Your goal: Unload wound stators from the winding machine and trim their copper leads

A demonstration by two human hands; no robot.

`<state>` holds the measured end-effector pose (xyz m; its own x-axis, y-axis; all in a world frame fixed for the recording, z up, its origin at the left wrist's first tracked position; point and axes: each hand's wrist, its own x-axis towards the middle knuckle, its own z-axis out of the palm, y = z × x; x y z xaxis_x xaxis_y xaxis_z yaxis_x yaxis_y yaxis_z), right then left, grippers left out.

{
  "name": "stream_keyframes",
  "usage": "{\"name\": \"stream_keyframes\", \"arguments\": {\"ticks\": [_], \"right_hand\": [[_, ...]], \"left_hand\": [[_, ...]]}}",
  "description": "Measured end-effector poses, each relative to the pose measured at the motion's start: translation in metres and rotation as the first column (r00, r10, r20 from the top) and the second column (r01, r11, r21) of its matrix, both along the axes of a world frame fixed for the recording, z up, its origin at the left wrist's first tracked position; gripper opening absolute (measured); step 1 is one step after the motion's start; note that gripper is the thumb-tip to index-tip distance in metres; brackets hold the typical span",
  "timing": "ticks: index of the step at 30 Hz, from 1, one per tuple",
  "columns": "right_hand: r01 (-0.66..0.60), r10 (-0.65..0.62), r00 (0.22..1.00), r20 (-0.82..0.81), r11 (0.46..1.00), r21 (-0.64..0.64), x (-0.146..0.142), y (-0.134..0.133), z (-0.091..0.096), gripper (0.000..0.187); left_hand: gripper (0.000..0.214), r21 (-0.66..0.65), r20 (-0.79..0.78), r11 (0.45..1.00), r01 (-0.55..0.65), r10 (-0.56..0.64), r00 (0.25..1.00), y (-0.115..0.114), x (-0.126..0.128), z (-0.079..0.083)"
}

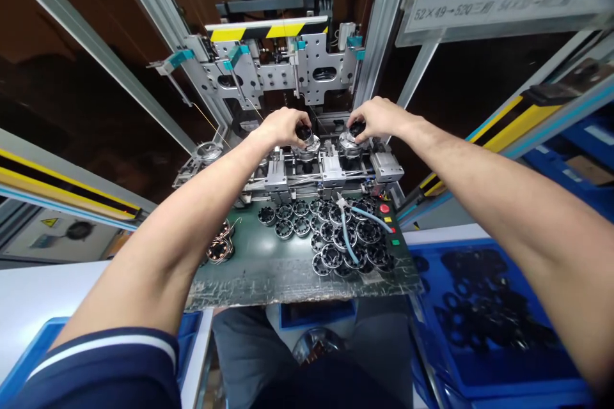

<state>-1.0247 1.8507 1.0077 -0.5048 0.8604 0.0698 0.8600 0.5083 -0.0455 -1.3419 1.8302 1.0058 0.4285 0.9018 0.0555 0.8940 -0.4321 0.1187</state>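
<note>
Between the fingers (306, 117) of left hand (285, 126) and right hand (380, 118), black rings (357, 130) are grasped. Likely light and rigid, they suit rim holds.

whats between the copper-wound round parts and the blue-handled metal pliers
The head view shows bare green tabletop, then several round black-and-silver slotted rings.

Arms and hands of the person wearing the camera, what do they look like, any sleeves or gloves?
The left arm has a short navy sleeve with a white stripe near the hem. On the right arm, no sleeve is in view. The left hand and right hand are ungloved.
</note>
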Motion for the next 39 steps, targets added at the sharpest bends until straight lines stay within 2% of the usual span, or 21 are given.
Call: {"name": "stream_keyframes", "arguments": {"ticks": [5,12,15,17,18,20,23,26,28,31,33,35,37,39], "right_hand": [[-0.087,0.096,0.991,0.094,0.992,-0.094,-0.002,0.025,0.006,0.057],[-0.098,0.123,0.985,0.124,0.977,-0.192,0.000,0.057,0.006,0.056],[-0.082,0.111,0.987,0.116,0.971,-0.225,0.006,0.065,0.005,0.062],[-0.070,0.097,0.989,0.111,0.973,-0.218,0.011,0.058,0.000,0.069],[-0.067,0.090,0.990,0.112,0.978,-0.200,0.012,0.050,-0.004,0.073],[-0.075,0.088,0.991,0.096,0.987,-0.140,0.013,0.023,-0.017,0.083],[-0.072,0.072,0.997,0.014,0.996,-0.045,0.007,-0.026,-0.048,0.107],[-0.007,0.007,1.000,0.001,0.999,-0.051,-0.001,-0.053,-0.073,0.120],[0.038,-0.037,0.999,0.021,0.996,-0.079,-0.007,-0.057,-0.074,0.119],[0.075,-0.072,0.997,0.042,0.994,-0.083,-0.018,-0.070,-0.050,0.111],[0.031,-0.030,1.000,0.002,0.999,-0.021,-0.031,-0.102,-0.027,0.098],[-0.067,0.077,0.991,-0.106,0.993,0.092,-0.051,-0.153,-0.010,0.077],[-0.077,0.098,0.979,-0.179,0.989,0.123,-0.081,-0.210,-0.008,0.061],[-0.072,0.075,0.991,-0.114,0.997,0.025,-0.116,-0.257,-0.023,0.050]], "left_hand": [[0.076,-0.012,-0.140,1.000,0.010,-0.012,0.990,0.004,0.018,0.014],[0.082,-0.069,-0.256,0.996,-0.054,0.035,0.966,0.008,0.029,0.022],[0.074,-0.113,-0.271,0.992,-0.056,0.023,0.962,0.011,0.031,0.025],[0.068,-0.135,-0.274,0.990,-0.037,-0.002,0.962,0.007,0.033,0.022],[0.068,-0.138,-0.267,0.990,-0.031,-0.007,0.964,0.002,0.033,0.018],[0.082,-0.125,-0.245,0.992,-0.026,-0.006,0.970,-0.013,0.032,0.003],[0.111,-0.029,-0.171,0.999,0.020,-0.024,0.985,-0.036,0.028,-0.034],[0.112,0.040,-0.075,0.998,0.056,-0.053,0.996,-0.045,0.026,-0.066],[0.111,0.002,-0.044,0.998,0.061,-0.061,0.997,-0.046,0.025,-0.071],[0.111,-0.004,-0.017,0.999,0.044,-0.044,0.999,-0.061,0.017,-0.059],[0.100,0.136,0.080,0.990,0.048,-0.059,0.995,-0.090,0.003,-0.050],[0.078,0.302,0.203,0.952,0.035,-0.101,0.974,-0.135,-0.016,-0.051],[0.055,0.303,0.230,0.953,0.017,-0.090,0.969,-0.185,-0.038,-0.065],[0.042,0.200,0.147,0.978,0.057,-0.087,0.985,-0.229,-0.057,-0.089]]}}
